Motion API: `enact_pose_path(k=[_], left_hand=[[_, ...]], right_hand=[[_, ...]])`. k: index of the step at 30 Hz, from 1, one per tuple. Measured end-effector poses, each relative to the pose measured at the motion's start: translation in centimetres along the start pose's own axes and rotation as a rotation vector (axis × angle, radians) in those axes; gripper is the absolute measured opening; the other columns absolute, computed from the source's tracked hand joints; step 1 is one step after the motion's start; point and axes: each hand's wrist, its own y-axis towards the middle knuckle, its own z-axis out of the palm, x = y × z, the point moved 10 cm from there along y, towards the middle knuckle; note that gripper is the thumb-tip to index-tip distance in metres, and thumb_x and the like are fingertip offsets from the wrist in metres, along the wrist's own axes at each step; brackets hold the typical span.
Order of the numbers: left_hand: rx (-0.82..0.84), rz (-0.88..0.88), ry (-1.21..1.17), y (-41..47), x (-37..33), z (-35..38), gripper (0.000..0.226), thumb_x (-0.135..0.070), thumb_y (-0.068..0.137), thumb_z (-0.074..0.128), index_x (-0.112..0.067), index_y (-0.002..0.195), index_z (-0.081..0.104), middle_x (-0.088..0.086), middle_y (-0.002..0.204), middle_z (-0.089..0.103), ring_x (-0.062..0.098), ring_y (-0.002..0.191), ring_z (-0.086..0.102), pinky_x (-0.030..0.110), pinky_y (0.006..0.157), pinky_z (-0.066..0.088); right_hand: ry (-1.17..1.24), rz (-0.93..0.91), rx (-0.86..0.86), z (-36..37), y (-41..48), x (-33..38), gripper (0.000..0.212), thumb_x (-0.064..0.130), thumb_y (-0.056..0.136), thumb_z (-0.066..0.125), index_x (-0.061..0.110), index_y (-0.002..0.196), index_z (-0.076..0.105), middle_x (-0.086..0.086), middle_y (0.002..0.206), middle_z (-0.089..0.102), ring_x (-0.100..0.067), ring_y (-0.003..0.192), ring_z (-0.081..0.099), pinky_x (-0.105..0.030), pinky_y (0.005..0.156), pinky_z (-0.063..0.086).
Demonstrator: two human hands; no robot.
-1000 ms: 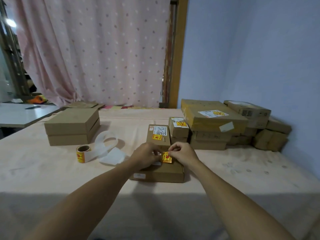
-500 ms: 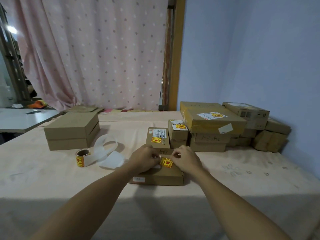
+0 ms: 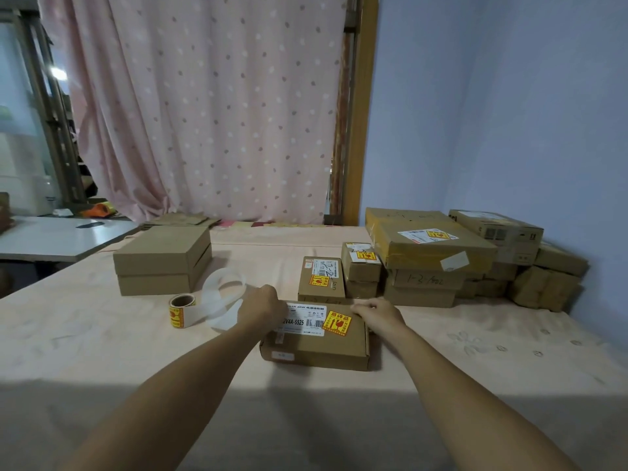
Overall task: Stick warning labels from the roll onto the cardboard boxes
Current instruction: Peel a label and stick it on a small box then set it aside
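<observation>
Dim, soft indoor light with a cool cast fills the room. A small bright light source (image 3: 58,74) glows at the upper left, beyond the pink curtain (image 3: 210,107), which looks evenly lit and slightly washed out. Nearer the camera than the flat cardboard box (image 3: 316,338), a broad grey shadow lies across the table (image 3: 102,351), with a soft edge. Both forearms look dusky. Wide-angle distortion bows the window frame at the left edge. Detail is soft and grainy; small print on the box is barely readable.

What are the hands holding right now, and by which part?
Both hands rest on the near cardboard box: left hand at its far left corner, right hand at its far right corner. Nothing lifted; grip unclear.
</observation>
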Motion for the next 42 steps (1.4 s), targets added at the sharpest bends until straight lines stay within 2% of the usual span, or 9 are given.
enact_pose_path(k=[4, 7, 13, 18, 21, 27, 34, 38, 42], left_hand=[[-0.090, -0.015, -0.185, 1.2, 0.9, -3.4, 0.020, -0.033, 0.088, 0.062, -0.013, 0.088, 0.068, 0.004, 0.084, 0.071, 0.021, 0.075, 0.066, 0.031, 0.063, 0.052], [-0.173, -0.037, -0.429, 2.3, 1.6, -5.9, 0.027, -0.032, 0.084, 0.068, -0.016, 0.105, 0.072, 0.004, 0.099, 0.074, 0.023, 0.088, 0.068, 0.038, 0.080, 0.059], [-0.349, -0.111, -0.598, 2.3, 2.9, -8.0, 0.038, -0.023, 0.087, 0.067, -0.005, 0.121, 0.063, 0.008, 0.119, 0.065, 0.027, 0.109, 0.059, 0.039, 0.092, 0.049], [-0.117, -0.131, -0.644, 2.2, 2.2, -3.4, 0.036, -0.041, 0.089, 0.068, -0.010, 0.108, 0.064, 0.005, 0.105, 0.068, 0.024, 0.099, 0.062, 0.037, 0.079, 0.048], [0.050, -0.071, -0.728, 2.3, 0.4, -0.2, 0.046, -0.052, 0.082, 0.070, -0.016, 0.110, 0.067, 0.003, 0.106, 0.071, 0.024, 0.100, 0.065, 0.042, 0.089, 0.054], [0.182, 0.043, -0.808, 2.3, -2.7, 2.5, 0.060, -0.027, 0.078, 0.079, -0.012, 0.132, 0.058, 0.000, 0.122, 0.067, 0.018, 0.104, 0.065, 0.032, 0.085, 0.055], [0.161, 0.090, -0.758, 4.1, -3.6, 4.1, 0.053, -0.010, 0.091, 0.070, -0.014, 0.140, 0.052, 0.003, 0.130, 0.059, 0.023, 0.113, 0.060, 0.032, 0.092, 0.051], [0.130, 0.123, -0.694, 4.9, -4.5, 4.5, 0.047, -0.009, 0.095, 0.063, -0.014, 0.140, 0.051, 0.003, 0.128, 0.057, 0.020, 0.112, 0.055, 0.029, 0.087, 0.046], [0.134, 0.146, -0.651, 5.4, -5.1, 5.0, 0.046, -0.009, 0.098, 0.058, -0.012, 0.143, 0.049, 0.004, 0.133, 0.055, 0.018, 0.113, 0.051, 0.029, 0.090, 0.044]], right_hand=[[0.363, 0.124, 0.153, 0.7, -0.7, 0.0, 0.021, 0.027, 0.093, 0.074, 0.015, 0.110, 0.072, -0.005, 0.103, 0.075, -0.020, 0.105, 0.068, -0.043, 0.098, 0.056], [0.477, 0.107, 0.240, 1.3, -1.2, 1.2, 0.018, 0.017, 0.091, 0.075, 0.006, 0.106, 0.074, -0.009, 0.090, 0.080, -0.024, 0.099, 0.073, -0.036, 0.089, 0.059], [0.696, 0.104, 0.120, 1.4, -0.1, 2.0, 0.022, 0.021, 0.087, 0.081, 0.007, 0.103, 0.075, -0.009, 0.103, 0.078, -0.021, 0.099, 0.073, -0.037, 0.092, 0.061], [0.779, 0.143, 0.076, 2.5, 0.2, 2.9, 0.041, 0.021, 0.089, 0.080, 0.007, 0.123, 0.063, -0.007, 0.119, 0.066, -0.018, 0.090, 0.066, -0.043, 0.102, 0.056], [0.816, 0.180, 0.047, 3.6, 0.3, 3.2, 0.052, 0.021, 0.089, 0.080, 0.007, 0.133, 0.057, -0.007, 0.112, 0.065, -0.020, 0.089, 0.066, -0.041, 0.102, 0.056], [0.863, 0.241, -0.016, 4.2, 1.3, 2.2, 0.054, 0.029, 0.091, 0.078, 0.013, 0.137, 0.054, -0.010, 0.128, 0.063, -0.030, 0.109, 0.070, -0.032, 0.089, 0.055], [0.345, 0.150, -0.079, 2.6, 3.2, 1.9, 0.030, 0.049, 0.093, 0.069, 0.019, 0.097, 0.067, -0.001, 0.102, 0.072, -0.018, 0.087, 0.073, -0.035, 0.075, 0.058], [0.151, 0.067, -0.126, 2.0, 4.0, 2.3, 0.027, 0.049, 0.093, 0.068, 0.022, 0.099, 0.065, -0.003, 0.091, 0.071, -0.019, 0.078, 0.069, -0.035, 0.071, 0.054], [-0.060, -0.002, -0.251, 1.2, 4.7, 3.0, 0.029, 0.047, 0.089, 0.071, 0.023, 0.097, 0.057, 0.003, 0.099, 0.063, -0.019, 0.093, 0.061, -0.033, 0.073, 0.047]])
